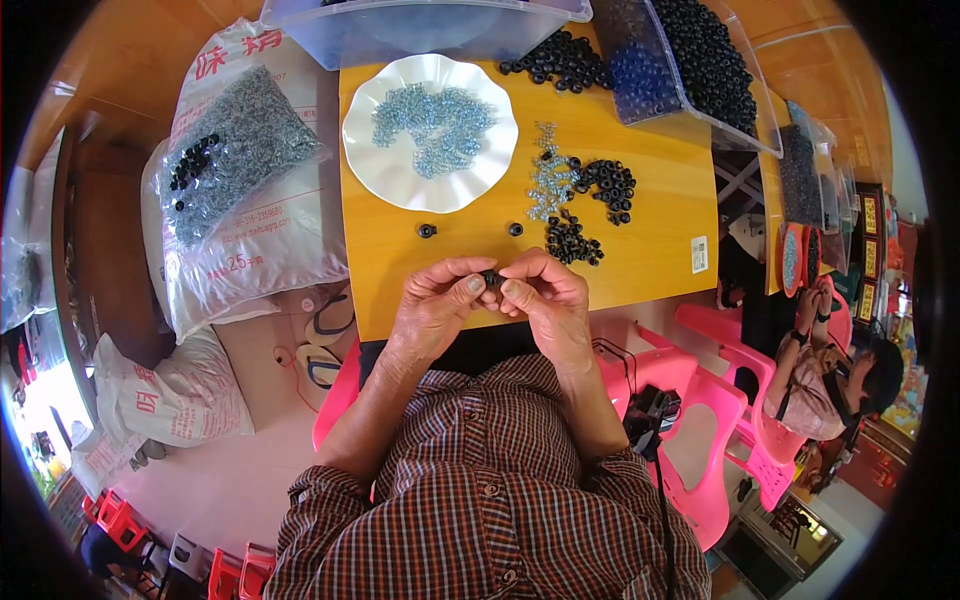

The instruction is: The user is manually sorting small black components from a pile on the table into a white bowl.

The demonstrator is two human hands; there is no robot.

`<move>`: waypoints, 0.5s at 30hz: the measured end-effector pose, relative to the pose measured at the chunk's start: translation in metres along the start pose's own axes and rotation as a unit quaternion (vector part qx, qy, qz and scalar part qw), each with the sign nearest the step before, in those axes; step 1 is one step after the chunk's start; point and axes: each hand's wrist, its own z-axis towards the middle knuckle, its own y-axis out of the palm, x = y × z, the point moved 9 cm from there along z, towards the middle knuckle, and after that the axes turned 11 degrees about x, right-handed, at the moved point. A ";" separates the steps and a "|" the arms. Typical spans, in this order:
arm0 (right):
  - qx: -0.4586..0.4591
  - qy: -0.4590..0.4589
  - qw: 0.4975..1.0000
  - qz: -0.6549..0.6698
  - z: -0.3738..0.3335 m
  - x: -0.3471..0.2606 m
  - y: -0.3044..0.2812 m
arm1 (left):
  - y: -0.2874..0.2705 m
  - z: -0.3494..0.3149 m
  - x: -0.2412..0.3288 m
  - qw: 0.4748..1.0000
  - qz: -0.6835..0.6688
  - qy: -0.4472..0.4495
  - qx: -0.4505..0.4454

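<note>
My left hand (438, 308) and my right hand (552, 306) meet just over the table's near edge. Both pinch a small black round part (491, 279) between thumbs and fingertips, which partly hide it. Beyond them on the yellow table (460, 245) lie two single black round parts, one on the left (427, 231) and one on the right (515, 229). To the right of these is a heap of small black parts (572, 241), with black rings (610, 188) behind it. Beside the rings are loose bluish, see-through bits (548, 188), too small to name.
A scalloped white plate (365, 160) holds more bluish bits. Behind it stands a clear plastic bin (430, 35); another bin (700, 120) with black parts leans at back right. A bag of bits (245, 150) rests on white sacks (270, 245) at left. Another person (815, 390) sits at right near pink chairs (700, 500).
</note>
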 end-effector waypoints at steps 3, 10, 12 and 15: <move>0.004 0.008 1.000 0.014 0.000 0.002 0.001 | 0.000 0.000 -0.002 1.000 -0.023 -0.015 -0.002; 0.003 0.006 1.000 0.024 0.002 0.003 0.000 | 0.000 0.000 -0.001 0.999 -0.043 -0.020 0.003; -0.001 0.006 1.000 0.022 0.002 0.003 0.001 | -0.001 0.000 -0.001 0.999 -0.040 -0.020 0.004; -0.002 0.001 1.000 0.021 0.002 0.001 0.003 | -0.001 0.001 -0.001 0.999 -0.043 -0.021 -0.001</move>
